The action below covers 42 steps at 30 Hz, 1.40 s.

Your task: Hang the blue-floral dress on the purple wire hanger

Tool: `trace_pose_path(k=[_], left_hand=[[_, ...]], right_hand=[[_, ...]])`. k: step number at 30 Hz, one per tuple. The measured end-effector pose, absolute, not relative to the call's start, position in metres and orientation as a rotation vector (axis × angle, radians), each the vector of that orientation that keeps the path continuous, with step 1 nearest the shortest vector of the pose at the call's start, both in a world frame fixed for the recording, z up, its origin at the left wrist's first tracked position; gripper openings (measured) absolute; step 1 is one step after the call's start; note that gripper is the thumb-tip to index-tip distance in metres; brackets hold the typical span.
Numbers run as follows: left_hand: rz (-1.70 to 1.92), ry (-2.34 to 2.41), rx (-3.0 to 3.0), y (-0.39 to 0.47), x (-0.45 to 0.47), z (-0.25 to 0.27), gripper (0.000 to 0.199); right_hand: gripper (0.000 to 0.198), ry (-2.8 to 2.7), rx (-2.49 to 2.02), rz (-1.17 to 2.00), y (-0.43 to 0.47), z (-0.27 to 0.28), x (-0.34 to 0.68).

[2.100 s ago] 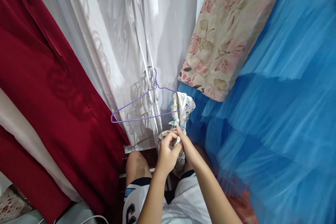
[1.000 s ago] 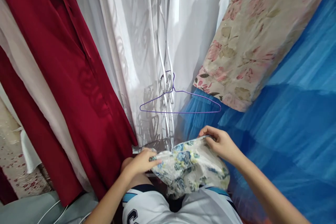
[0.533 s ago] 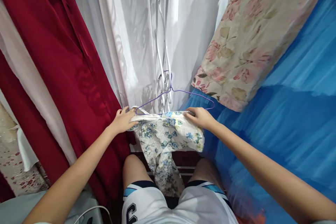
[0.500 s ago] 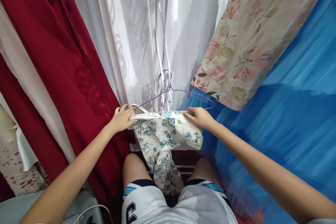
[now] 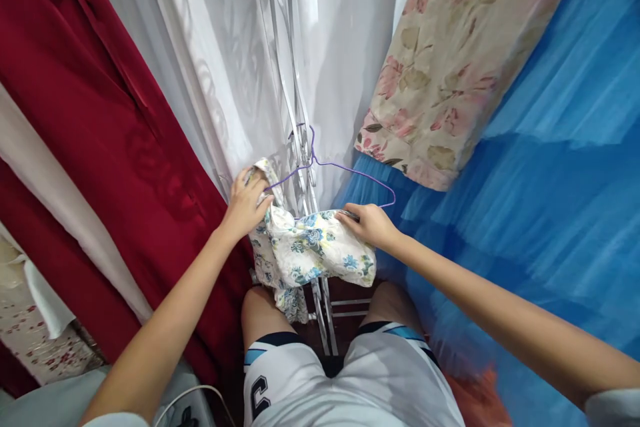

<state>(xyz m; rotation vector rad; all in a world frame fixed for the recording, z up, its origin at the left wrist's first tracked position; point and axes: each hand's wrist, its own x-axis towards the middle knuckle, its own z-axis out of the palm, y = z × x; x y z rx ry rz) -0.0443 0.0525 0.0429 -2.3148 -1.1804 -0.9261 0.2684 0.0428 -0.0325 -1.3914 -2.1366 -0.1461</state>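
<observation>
A white garment with a blue and yellow flower print (image 5: pixel 313 250) hangs at the lower bar of a purple wire hanger (image 5: pixel 355 170). The hanger's hook is up by the white metal rack (image 5: pixel 293 93). My left hand (image 5: pixel 247 203) grips the garment's left side near the hanger's left shoulder, with a strip of the cloth standing up behind the fingers. My right hand (image 5: pixel 367 221) pinches the garment's top edge below the hanger's right shoulder. Folds of cloth hide the left end of the hanger.
Dark red fabric (image 5: pixel 150 167) hangs on the left and white curtains (image 5: pixel 210 47) behind. To the right are a beige floral cloth (image 5: pixel 430 100) and blue tulle (image 5: pixel 540 167). A pale surface with a white cable (image 5: pixel 195 388) lies at lower left.
My left hand has risen with the cloth, lifting a strip toward the hanger's left shoulder. The garment's hanging tail has moved up and left, uncovering the rack's lower poles. The view has shifted slightly.
</observation>
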Motion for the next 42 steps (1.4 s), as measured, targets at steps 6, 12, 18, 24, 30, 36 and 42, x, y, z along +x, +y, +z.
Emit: trace_pose_path(k=[6, 12, 18, 24, 30, 36, 42], left_hand=[[-1.18, -1.217, -2.54, 0.07, -0.017, 0.037, 0.046], [-1.418, -1.331, -2.848, 0.076, -0.037, 0.012, 0.043], [-1.584, -1.39, -2.994, 0.074, -0.039, 0.011, 0.038], [-1.836, -1.596, -2.923, 0.063, -0.037, 0.012, 0.037], [-2.311, -1.629, -2.53, 0.04, -0.052, 0.023, 0.034], [-2.514, -1.44, -2.235, 0.048, -0.06, 0.039, 0.028], [-2.094, -1.554, -2.416, 0.072, -0.077, 0.056, 0.017]], right_hand=[[0.032, -2.063, -1.353, -0.15, 0.03, -0.041, 0.272], [0.076, -1.832, -1.354, -0.279, 0.019, -0.026, 0.316], [0.097, -1.796, -1.395, -0.182, 0.067, 0.016, 0.339], [0.084, -1.973, -1.452, 0.042, 0.108, 0.034, 0.347], [0.062, -2.112, -1.483, -0.058, 0.091, 0.045, 0.347], [0.053, -2.061, -1.46, 0.05, 0.061, 0.059, 0.34], [0.049, -2.174, -1.355, 0.828, 0.042, 0.073, 0.334]])
